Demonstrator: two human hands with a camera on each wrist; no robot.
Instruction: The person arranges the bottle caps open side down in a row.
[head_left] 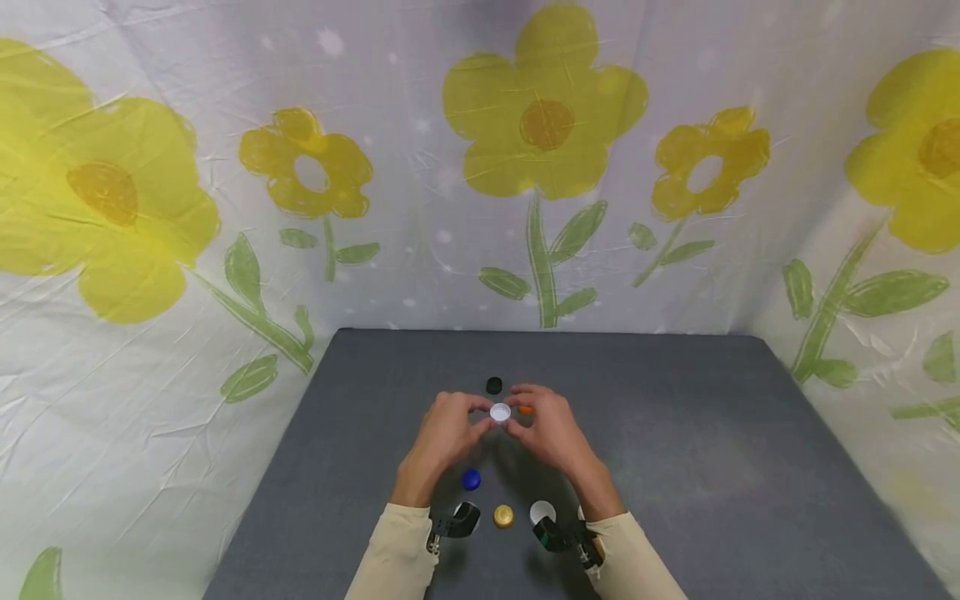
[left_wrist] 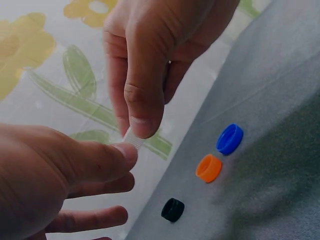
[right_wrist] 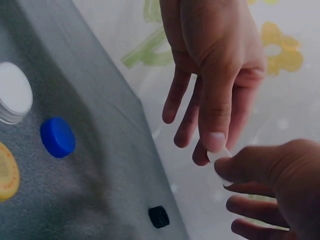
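Observation:
A small white bottle cap [head_left: 500, 412] is held between both hands above the table, its hollow side up in the head view. My left hand [head_left: 447, 429] pinches its left edge between thumb and fingers. From the other side, my right hand [head_left: 551, 427] pinches the right edge. Both thumbs press against the cap's near side, and the wrist views show only a sliver of the cap [left_wrist: 134, 139] between the fingertips. Just beyond the hands lies a black cap [head_left: 494, 385]. An orange cap [head_left: 527, 409] is partly hidden behind the right fingers.
Nearer the body lie a blue cap [head_left: 471, 479], a gold cap [head_left: 503, 517] and a white lid [head_left: 542, 512]. In the left wrist view a blue cap [left_wrist: 230, 139] lies hollow side up beside the orange one. Flowered cloth [head_left: 420, 250] hangs behind the grey table [head_left: 675, 417].

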